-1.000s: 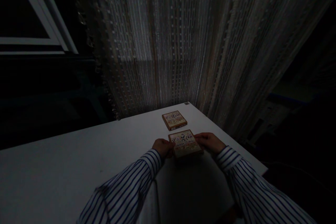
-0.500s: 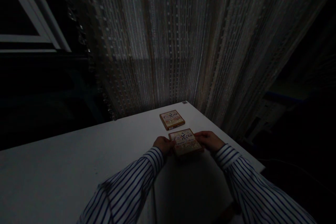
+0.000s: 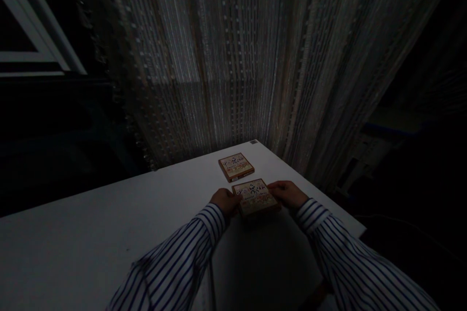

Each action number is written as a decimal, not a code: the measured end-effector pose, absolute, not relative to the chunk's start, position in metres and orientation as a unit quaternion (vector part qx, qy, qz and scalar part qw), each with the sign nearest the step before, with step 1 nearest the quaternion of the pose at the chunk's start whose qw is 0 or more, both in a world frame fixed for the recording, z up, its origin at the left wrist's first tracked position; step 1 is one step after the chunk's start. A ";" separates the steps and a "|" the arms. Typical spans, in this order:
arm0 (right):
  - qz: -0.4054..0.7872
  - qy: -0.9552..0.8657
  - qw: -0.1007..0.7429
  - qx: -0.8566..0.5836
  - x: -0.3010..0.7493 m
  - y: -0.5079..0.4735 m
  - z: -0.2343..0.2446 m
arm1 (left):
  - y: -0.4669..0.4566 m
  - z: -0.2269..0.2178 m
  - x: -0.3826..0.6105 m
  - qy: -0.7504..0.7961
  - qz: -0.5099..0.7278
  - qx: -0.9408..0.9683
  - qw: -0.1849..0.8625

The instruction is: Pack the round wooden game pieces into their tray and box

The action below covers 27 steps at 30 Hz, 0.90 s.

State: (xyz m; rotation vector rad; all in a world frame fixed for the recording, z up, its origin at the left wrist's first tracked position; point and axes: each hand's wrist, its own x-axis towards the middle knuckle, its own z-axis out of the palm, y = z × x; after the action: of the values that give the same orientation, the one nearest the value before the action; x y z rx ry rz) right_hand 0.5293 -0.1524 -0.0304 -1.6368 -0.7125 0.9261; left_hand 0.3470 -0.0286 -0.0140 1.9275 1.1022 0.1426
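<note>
A flat square box with a printed lid [image 3: 255, 197] lies on the white table [image 3: 109, 233], held from both sides. My left hand [image 3: 225, 201] grips its left edge with curled fingers. My right hand [image 3: 288, 193] grips its right edge the same way. A second box of the same kind [image 3: 236, 166] lies flat on the table just beyond, near the far corner, touched by neither hand. Both arms wear blue-and-white striped sleeves.
A pale bead curtain [image 3: 237, 58] hangs right behind the table's far edge. A white window frame [image 3: 32, 43] shows at the upper left. The table's right edge [image 3: 328, 199] runs close to my right hand. The surroundings are very dark.
The view has drifted a little, so both boxes sit slightly further left in the picture. The held box and both hands keep the same grip and place.
</note>
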 end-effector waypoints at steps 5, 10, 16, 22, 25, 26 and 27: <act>0.372 -0.317 0.519 -0.702 0.529 -0.152 -0.031 | -0.031 -0.007 0.344 0.450 0.060 0.806 0.381; 0.341 -0.339 0.500 -0.720 0.528 -0.151 -0.033 | -0.044 -0.005 0.341 0.411 0.125 0.866 0.257; 0.282 -0.378 0.455 -0.755 0.527 -0.151 -0.032 | -0.050 -0.015 0.341 0.272 0.106 0.943 0.162; 0.199 -0.417 0.389 -0.797 0.527 -0.153 -0.027 | -0.048 -0.016 0.342 0.265 0.087 0.948 0.154; 0.157 -0.444 0.336 -0.816 0.522 -0.157 -0.021 | -0.049 -0.014 0.342 0.264 0.085 0.947 0.161; 0.131 -0.462 0.304 -0.823 0.520 -0.158 -0.020 | -0.049 -0.014 0.342 0.264 0.085 0.947 0.161; 0.100 -0.486 0.272 -0.825 0.518 -0.160 -0.020 | -0.050 -0.014 0.341 0.262 0.087 0.948 0.160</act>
State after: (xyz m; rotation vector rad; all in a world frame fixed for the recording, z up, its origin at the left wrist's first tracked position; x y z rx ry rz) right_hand 0.5181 -0.1600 -0.0198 -2.2200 -1.3076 0.2695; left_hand 0.3415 -0.0496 -0.0140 2.7070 0.7477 0.2482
